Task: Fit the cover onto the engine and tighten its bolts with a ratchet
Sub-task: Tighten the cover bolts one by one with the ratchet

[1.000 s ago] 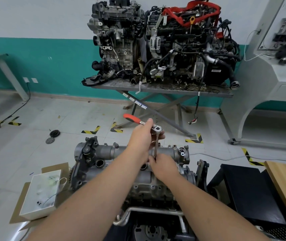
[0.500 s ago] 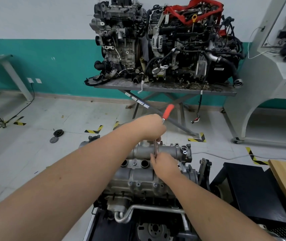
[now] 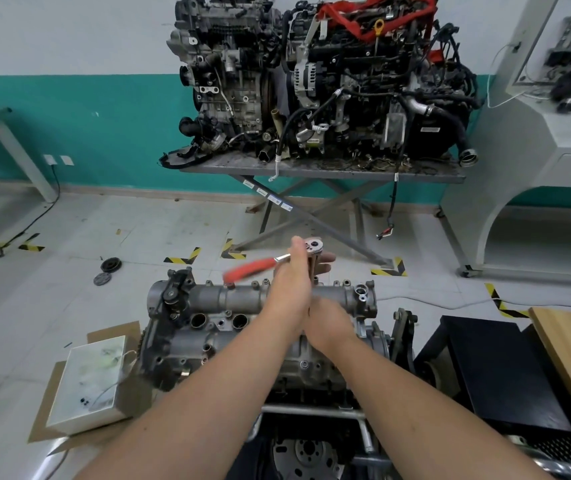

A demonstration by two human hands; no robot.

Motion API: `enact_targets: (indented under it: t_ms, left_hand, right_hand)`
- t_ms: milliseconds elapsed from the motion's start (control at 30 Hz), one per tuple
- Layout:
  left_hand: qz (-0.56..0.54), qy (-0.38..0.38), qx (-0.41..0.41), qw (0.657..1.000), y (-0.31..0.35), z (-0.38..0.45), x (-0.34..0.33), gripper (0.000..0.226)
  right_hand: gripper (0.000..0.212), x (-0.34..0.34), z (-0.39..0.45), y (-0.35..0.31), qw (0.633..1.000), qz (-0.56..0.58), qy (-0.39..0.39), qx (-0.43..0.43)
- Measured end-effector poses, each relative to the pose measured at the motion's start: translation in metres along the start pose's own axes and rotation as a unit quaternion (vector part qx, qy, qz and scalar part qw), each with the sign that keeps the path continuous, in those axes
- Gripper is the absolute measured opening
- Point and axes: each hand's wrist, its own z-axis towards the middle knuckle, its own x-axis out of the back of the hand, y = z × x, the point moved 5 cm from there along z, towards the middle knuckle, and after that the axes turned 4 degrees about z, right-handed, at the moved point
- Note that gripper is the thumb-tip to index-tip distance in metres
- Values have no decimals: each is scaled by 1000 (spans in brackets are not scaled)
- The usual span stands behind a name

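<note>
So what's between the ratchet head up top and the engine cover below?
In the head view, a thin extension bar runs down from the ratchet toward the cover; the left hand grips it.

Teal-banded wall (image 3: 69, 109), tiled floor (image 3: 121, 230)

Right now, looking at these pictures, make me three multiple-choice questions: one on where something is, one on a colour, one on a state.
1. Where does the white plastic box lie?
A. on flattened brown cardboard left of the grey metal engine cover
B. on the wooden bench
C. atop the engine

2. What colour is the handle of the steel ratchet?
A. blue
B. red
C. yellow

3. What is the left hand doing?
A. resting flat on the floor
B. hanging free
C. gripping the ratchet

Answers: 1 A, the box sits on cardboard on the floor; 2 B, the blurred handle is red; 3 C, its fingers wrap the ratchet near the head, while the right hand stays low at the cover.
</note>
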Motion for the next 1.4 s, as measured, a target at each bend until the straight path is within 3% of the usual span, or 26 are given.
enact_targets:
  t_ms: [100,200,633,733,800,833,933,1000,1067,1100,1167,1233,1300,1333,1400]
  left_hand:
    - [-108,17,67,992,2,12,5,40]
    - [-26,-20,41,999,19,16,13,28]
    - [49,-148,112,981,36,15,28,21]
    - [179,-126,126,968,47,17,25,24]
    - [362,-118,64,923,59,21,19,21]
    - [464,-120,16,878,64,22,14,18]
    - [700,-114,-146,690,70,20,-2,18]
    - [762,-75,-304,567,69,8,-9,26]
    - [720,-13,-474,507,64,-14,-8,32]
    - [674,27,-527,517,60,-22,-2,34]
    - [603,80,-523,597,46,-22,10,31]
    - [518,65,-432,735,26,-15,15,25]
    - [320,12,-333,887,12,-11,17,31]
    - [217,12,-279,935,10,-12,16,33]
    - [58,25,-128,990,3,-9,10,40]
  right_hand:
    - [39,-3,1,0,1000,-28,-5,9]
    - [49,-2,3,-2,998,-50,7,27]
    - [51,-5,2,-2,997,-71,-9,21]
    - [47,-7,2,-4,998,-62,-7,29]
    - [44,-8,2,-4,998,-52,-4,32]
    - [44,-9,2,-3,998,-49,-1,33]
    - [47,-10,2,-4,999,-29,-9,18]
    - [47,-9,3,-2,1000,10,-10,-2]
    - [41,-9,3,4,998,54,-4,-29]
    - [33,-11,2,7,996,86,1,-38]
    - [18,-11,-1,4,999,26,-28,-37]
    - [26,-17,0,11,999,42,-19,-24]
    - [27,-10,1,10,997,79,3,-28]
    - [27,-8,1,6,998,59,-6,-28]
    - [31,-6,3,3,999,26,-24,-10]
